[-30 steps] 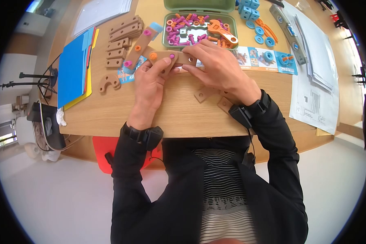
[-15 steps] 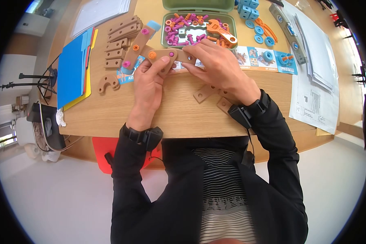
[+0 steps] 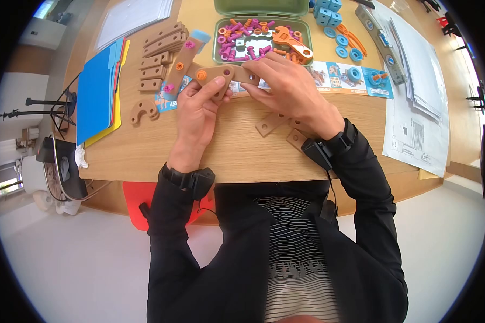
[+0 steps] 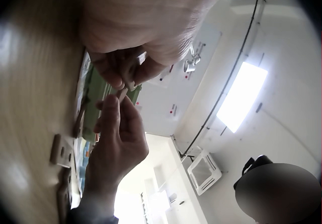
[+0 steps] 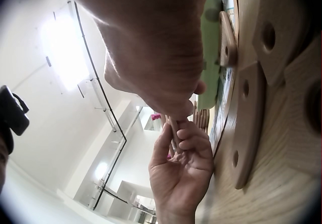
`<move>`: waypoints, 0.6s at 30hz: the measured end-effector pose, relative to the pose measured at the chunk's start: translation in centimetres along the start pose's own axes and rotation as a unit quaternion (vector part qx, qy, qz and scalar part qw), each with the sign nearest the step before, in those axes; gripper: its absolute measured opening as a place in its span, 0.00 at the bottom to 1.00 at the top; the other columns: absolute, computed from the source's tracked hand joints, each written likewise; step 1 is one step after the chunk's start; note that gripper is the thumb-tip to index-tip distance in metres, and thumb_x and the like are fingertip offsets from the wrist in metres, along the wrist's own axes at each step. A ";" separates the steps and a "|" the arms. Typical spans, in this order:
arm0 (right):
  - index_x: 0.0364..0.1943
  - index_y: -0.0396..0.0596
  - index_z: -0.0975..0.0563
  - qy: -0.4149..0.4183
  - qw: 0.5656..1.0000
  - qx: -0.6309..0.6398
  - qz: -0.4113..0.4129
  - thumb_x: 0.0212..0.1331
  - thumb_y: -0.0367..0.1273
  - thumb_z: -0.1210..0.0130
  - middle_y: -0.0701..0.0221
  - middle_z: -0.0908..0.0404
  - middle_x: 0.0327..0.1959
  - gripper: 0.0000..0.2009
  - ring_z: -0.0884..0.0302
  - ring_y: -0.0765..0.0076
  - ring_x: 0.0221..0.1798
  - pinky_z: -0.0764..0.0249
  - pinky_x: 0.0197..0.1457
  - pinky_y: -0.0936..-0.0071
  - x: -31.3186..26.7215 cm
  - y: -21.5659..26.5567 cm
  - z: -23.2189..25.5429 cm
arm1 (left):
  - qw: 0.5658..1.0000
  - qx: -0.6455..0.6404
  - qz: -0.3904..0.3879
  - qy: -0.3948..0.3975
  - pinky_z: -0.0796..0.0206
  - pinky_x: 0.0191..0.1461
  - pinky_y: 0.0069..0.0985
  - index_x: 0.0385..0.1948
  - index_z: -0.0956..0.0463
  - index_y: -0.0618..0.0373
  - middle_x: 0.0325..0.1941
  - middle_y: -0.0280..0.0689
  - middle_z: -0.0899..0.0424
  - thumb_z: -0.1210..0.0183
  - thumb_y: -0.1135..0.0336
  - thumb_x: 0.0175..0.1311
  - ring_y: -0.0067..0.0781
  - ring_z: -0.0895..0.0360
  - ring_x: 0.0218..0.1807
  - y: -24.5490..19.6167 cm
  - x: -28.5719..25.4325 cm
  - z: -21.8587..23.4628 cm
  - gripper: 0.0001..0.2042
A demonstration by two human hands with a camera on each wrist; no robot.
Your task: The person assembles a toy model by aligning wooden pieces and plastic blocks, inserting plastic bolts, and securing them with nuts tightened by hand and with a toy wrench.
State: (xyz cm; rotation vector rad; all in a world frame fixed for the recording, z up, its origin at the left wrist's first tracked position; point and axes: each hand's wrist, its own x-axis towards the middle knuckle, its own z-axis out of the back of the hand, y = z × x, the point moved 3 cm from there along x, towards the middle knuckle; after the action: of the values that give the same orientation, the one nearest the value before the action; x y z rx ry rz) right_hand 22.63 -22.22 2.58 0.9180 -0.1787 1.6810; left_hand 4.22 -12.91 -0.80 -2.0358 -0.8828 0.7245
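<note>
My left hand pinches a tan wooden connecting strip between thumb and fingers. An orange bolt sits in this strip, beside a hole with dark purple inside. My right hand grips a second holed strip that overlaps the first at its right end. Joined at the left is a slanted strip with purple and orange bolt heads and blue end pieces. In the left wrist view, the right hand's fingers meet the wood edge-on. The right wrist view shows the left palm turned up under it.
Behind the hands stands an open green box of purple and orange bolts with an orange wrench. Stacked wooden strips and a curved piece lie left. Loose strips lie below the right hand. Blue blocks stand back right.
The purple piece in the hole by my left thumb looked bright and flush before; now the hole looks darker. Both hands keep their hold, and the joined strips have shifted only slightly.
</note>
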 end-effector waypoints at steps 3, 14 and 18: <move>0.44 0.46 0.17 0.000 1.000 0.002 0.004 0.62 0.36 0.31 0.71 0.16 0.32 0.12 0.17 0.62 0.40 0.18 0.41 0.63 0.0 0.0 0.0 | 1.000 -0.005 -0.004 0.000 0.25 0.47 0.28 0.47 0.18 0.64 0.44 0.39 0.11 0.33 0.72 0.71 0.30 0.15 0.41 -0.1 -0.1 0.0 0.08; 0.43 0.45 0.16 -0.018 0.998 -0.017 -0.052 0.61 0.36 0.30 0.69 0.16 0.33 0.12 0.18 0.60 0.42 0.19 0.42 0.63 -0.1 -0.2 0.2 | 1.000 -0.018 -0.011 -0.016 0.25 0.46 0.27 0.46 0.18 0.63 0.41 0.38 0.12 0.32 0.72 0.71 0.29 0.16 0.39 -0.4 -0.1 -0.1 0.08; 0.44 0.43 0.16 -0.045 0.994 -0.080 -0.061 0.62 0.35 0.31 0.67 0.16 0.36 0.12 0.19 0.57 0.46 0.20 0.49 0.62 0.1 -0.7 0.8 | 1.000 0.013 -0.009 0.002 0.26 0.47 0.25 0.51 0.19 0.60 0.45 0.35 0.12 0.34 0.69 0.73 0.29 0.17 0.42 0.0 0.1 0.5 0.10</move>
State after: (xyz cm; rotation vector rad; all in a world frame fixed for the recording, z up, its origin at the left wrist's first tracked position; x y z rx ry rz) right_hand 23.64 -22.34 2.99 0.8677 -0.3074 1.4921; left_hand 3.92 -12.63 -1.13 -2.0036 -0.8856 0.7187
